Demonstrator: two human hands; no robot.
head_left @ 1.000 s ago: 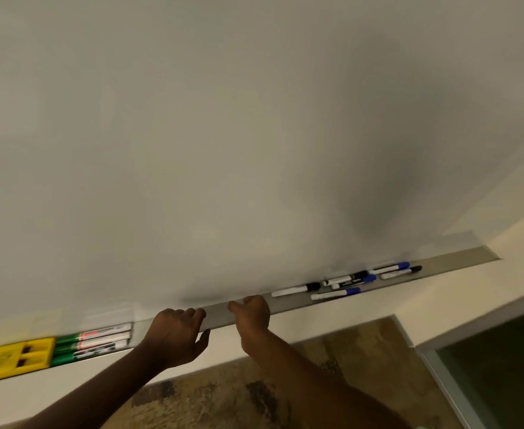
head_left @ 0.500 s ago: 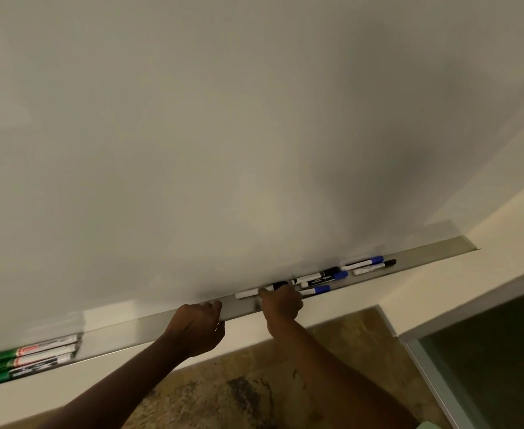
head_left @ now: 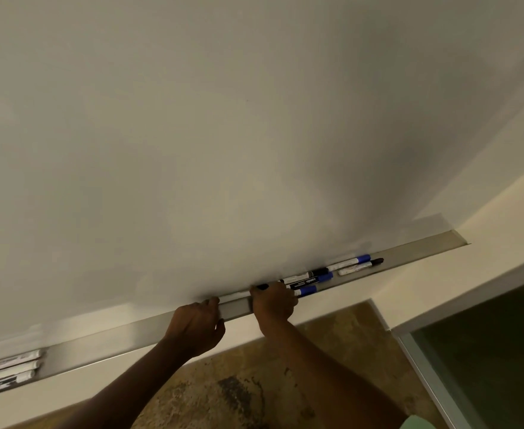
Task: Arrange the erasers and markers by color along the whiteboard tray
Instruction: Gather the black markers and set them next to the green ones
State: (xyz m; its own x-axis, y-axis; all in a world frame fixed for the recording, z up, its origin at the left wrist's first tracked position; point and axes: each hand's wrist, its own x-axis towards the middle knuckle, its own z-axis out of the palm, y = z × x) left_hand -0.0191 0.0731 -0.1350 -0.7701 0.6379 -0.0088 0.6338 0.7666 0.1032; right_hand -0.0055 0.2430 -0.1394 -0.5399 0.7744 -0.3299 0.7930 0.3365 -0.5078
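Note:
A long grey whiteboard tray point(head_left: 115, 345) runs under the whiteboard point(head_left: 223, 134). My right hand point(head_left: 274, 303) is curled over the tray lip, its fingertips pinching a white marker with a black cap point(head_left: 262, 286) that lies in the tray. My left hand point(head_left: 197, 325) sits just to its left, fingers hooked over the lip and thumb beneath, close to that marker's white end. Right of my right hand lie a blue-capped marker point(head_left: 306, 291), a dark blue-ended marker point(head_left: 311, 280) and a black-capped one point(head_left: 308, 274). Farther right lie a blue-capped marker point(head_left: 350, 261) and a black-capped marker point(head_left: 361, 266).
Three white-bodied markers point(head_left: 6, 366) lie together at the tray's far left, partly cut off by the frame. The tray ends at the right point(head_left: 458, 239) beside a cream wall. Below are a mottled brown floor point(head_left: 223, 391) and a dark glass panel point(head_left: 486, 351).
Both hands slid right along the tray. My right hand reached the black-capped marker and closed on it. The view shifted right, so the yellow eraser and the markers' green caps left the frame.

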